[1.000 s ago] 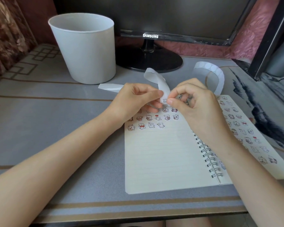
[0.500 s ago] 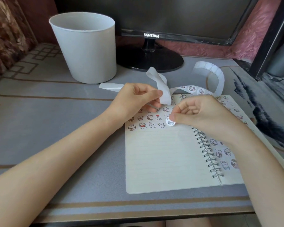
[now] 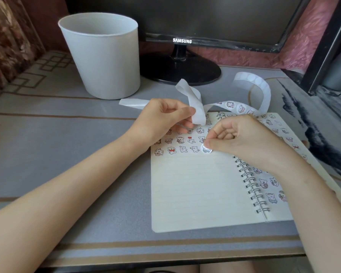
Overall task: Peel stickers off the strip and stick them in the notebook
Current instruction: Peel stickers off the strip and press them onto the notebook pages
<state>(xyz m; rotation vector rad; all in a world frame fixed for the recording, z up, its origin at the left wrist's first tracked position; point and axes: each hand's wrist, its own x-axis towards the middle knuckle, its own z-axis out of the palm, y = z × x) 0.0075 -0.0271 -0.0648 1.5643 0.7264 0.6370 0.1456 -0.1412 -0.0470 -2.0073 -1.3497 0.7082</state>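
Head view: right hand (image 3: 242, 140) pinches a round sticker (image 3: 206, 149) between thumb and forefinger. The sticker sits at the left page of the notebook (image 3: 195, 194), at the end of the bottom row. Left hand (image 3: 161, 119) has fingers curled, clamped on the strip (image 3: 198, 111) just above the page. Sticker looks light, floppy and tacky underneath, so it will likely fold or cling to skin. Best held by its edge, laid edge-first, then pressed flat.

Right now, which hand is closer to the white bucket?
Left. The left hand, holding the strip, is just in front and right of the white bucket; the right hand is farther right, holding a sticker on the notebook.
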